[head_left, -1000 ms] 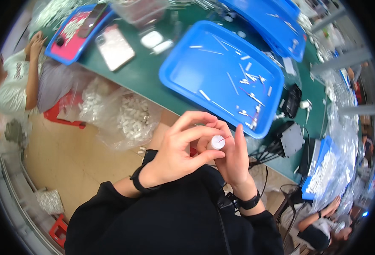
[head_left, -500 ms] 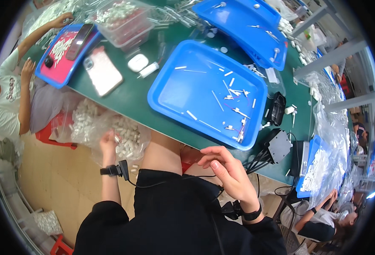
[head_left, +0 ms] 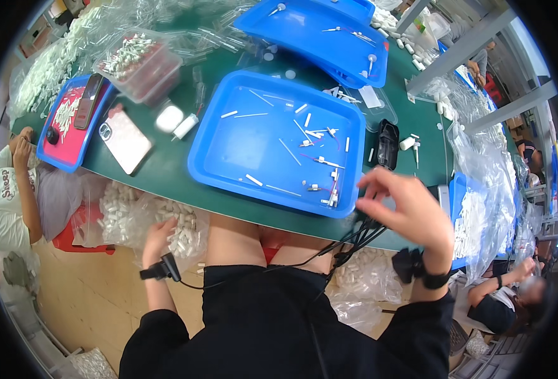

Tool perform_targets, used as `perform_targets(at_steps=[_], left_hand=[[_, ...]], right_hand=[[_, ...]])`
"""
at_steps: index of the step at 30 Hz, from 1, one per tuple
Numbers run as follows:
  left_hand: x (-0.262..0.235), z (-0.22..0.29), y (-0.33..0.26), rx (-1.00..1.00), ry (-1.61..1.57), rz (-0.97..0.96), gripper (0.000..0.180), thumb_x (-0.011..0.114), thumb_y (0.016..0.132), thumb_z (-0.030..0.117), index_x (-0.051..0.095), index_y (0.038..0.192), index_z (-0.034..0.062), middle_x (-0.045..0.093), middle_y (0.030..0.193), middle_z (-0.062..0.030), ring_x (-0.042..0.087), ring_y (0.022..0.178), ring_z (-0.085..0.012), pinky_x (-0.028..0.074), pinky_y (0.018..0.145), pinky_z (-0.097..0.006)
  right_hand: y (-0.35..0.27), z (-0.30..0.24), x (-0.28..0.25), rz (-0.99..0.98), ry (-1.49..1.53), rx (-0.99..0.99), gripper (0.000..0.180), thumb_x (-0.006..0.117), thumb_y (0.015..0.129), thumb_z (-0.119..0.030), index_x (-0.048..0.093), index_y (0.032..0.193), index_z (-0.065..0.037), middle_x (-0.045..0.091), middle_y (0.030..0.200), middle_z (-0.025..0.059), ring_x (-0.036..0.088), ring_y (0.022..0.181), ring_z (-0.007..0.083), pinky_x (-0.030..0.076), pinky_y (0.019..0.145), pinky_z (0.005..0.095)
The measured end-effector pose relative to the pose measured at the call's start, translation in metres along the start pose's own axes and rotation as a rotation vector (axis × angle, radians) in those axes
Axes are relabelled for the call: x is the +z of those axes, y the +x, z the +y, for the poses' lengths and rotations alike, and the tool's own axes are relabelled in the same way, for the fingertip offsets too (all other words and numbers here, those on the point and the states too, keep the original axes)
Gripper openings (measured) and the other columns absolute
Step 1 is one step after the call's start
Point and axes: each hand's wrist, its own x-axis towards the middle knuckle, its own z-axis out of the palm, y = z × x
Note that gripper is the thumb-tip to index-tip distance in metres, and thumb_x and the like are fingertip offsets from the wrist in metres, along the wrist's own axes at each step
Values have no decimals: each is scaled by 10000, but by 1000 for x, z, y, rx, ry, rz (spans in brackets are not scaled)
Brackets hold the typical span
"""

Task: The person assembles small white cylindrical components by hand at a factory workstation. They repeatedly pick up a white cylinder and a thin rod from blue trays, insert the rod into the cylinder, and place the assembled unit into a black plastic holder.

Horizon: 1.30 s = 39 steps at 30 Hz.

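The blue tray [head_left: 238, 148] lies on the green worktop [head_left: 149, 181], set back slightly from the front edge, with loose white tubes and wired white parts [head_left: 323, 161] inside, mostly toward its right half. The right hand [head_left: 396, 202] is at the tray's near right corner; half a second ago it was held in front of the worktop edge. Its grip is spread, thumb and fingers apart; contact with the rim cannot be confirmed. The black cables [head_left: 368, 232] run below it, and the grey box they lead to, plainly visible earlier, is now largely covered by the hand. The left hand [head_left: 159, 237] is at the clear bag of white pieces [head_left: 187, 232] below the worktop, as half a second ago; whether its grip is spread or pinching a piece cannot be told. One second ago both hands met around a white cylinder with a red wire; they are now well apart. Right of the tray lies a black pouch [head_left: 387, 146]; to its left, a white case [head_left: 169, 118] and a phone [head_left: 127, 142]. The co-worker's hands [head_left: 22, 144] at far left, apart half a second ago, are now together.
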Motion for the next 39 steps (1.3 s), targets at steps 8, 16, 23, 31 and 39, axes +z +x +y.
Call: perform_targets(at_steps=[8,16,23,31,39], left_hand=[[-1,121,-111,693,-174,-283,193,526,882,63,614,1001,-61,650,852,-93,610,770,-136,468,716,-249],[41,153,-111,753,-210,-66,527,615,840,93,424,1329,48,601,976,-76,548,657,-62,455,538,-199],[50,153,-97,679,-207,-139,343,626,843,108,570,1166,5,611,861,-43,543,618,-60,443,525,-194],[55,148,-92,692,-343,-171,282,607,854,83,589,1111,-31,601,937,-51,550,627,-65,445,532,-197],[55,145,-77,670,-409,-227,205,572,873,68,614,1031,-55,609,705,-43,563,596,-74,465,446,-196]], right_hand=[[152,30,8,-71,-368,-193,352,664,750,-272,587,1016,-54,636,819,125,617,764,281,471,681,374],[179,38,29,-248,-248,-297,172,649,693,-134,626,831,-34,627,716,102,616,718,248,478,659,359],[159,60,7,-50,-380,-210,152,638,700,-128,629,817,-30,636,778,116,618,764,256,486,687,356],[186,0,1,-60,-445,-374,338,658,717,-227,591,998,-51,577,979,150,562,955,307,456,822,381],[264,-23,21,-140,-669,-201,237,578,735,-86,633,959,-29,642,979,135,606,962,291,503,795,389]])
